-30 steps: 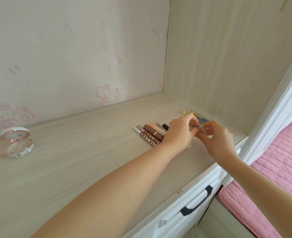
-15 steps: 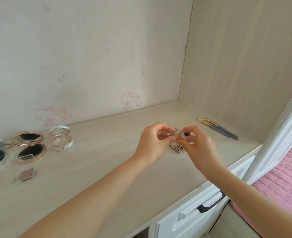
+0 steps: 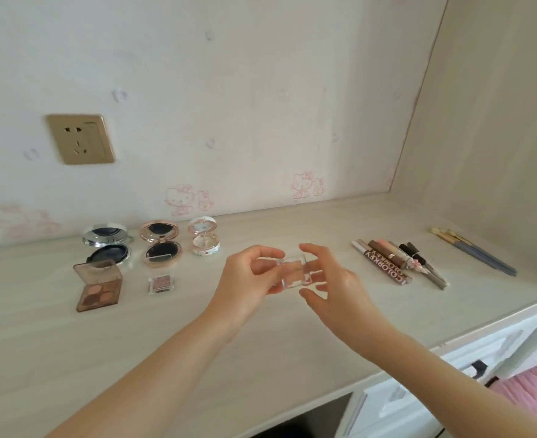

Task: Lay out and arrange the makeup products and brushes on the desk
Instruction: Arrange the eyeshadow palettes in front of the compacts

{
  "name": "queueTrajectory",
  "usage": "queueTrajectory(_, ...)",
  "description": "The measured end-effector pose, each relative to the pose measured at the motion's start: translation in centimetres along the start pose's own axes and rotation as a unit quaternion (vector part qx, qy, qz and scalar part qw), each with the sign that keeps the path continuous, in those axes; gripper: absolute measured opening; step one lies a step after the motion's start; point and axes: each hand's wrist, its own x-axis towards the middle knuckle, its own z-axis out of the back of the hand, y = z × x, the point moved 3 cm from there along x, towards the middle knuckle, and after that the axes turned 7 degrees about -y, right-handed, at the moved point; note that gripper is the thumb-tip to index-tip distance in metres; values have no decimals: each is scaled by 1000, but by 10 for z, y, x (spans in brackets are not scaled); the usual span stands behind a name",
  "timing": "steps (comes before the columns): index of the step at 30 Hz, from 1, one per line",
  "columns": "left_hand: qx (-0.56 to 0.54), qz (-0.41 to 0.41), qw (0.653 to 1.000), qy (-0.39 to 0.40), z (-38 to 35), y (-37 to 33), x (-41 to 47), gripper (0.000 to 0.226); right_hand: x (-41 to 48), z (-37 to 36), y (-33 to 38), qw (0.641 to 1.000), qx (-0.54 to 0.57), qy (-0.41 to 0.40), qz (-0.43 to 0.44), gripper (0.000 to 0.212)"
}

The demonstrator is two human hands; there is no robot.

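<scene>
Over the middle of the desk [image 3: 292, 343], a small clear makeup case [image 3: 294, 271] is in hand, not yet set down.
The left hand [image 3: 248, 279] pinches its left edge; the right hand [image 3: 339, 286] hangs spread and loose beside it, gripping nothing. Next, probably, lower it flat into the bare gap between the open compacts [image 3: 161, 248] at the rear left and the pens [image 3: 393, 260] toward the right edge, brushes [image 3: 472, 254] beyond. Pale wood-grain top, cartoon-print wall, a wall socket [image 3: 80, 139].

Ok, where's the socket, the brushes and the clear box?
socket [image 3: 80, 139]: head view, middle of the gold plate.
brushes [image 3: 478, 256]: head view, on the grey handles.
clear box [image 3: 294, 273]: head view, on its front face.
</scene>
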Motion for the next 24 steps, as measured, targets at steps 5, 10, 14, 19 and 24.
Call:
queueTrajectory(5,-8,29,999,-29,45,6,-13,13,-1,-35,25,999,7,19,37,58)
queueTrajectory(10,-23,61,996,-63,84,14,-24,17,-2,-63,45,998,15,37,43,46)
queueTrajectory(14,-70,114,989,-66,107,24,-34,19,-5,-80,59,997,12,53,47,45)
queueTrajectory(19,-208,172,963,-19,121,29,-44,26,-4,-94,72,998,49,39,24,43)
queueTrajectory(24,-313,225,923,10,121,33,-48,33,-1,-104,80,999,32,30,30,40)
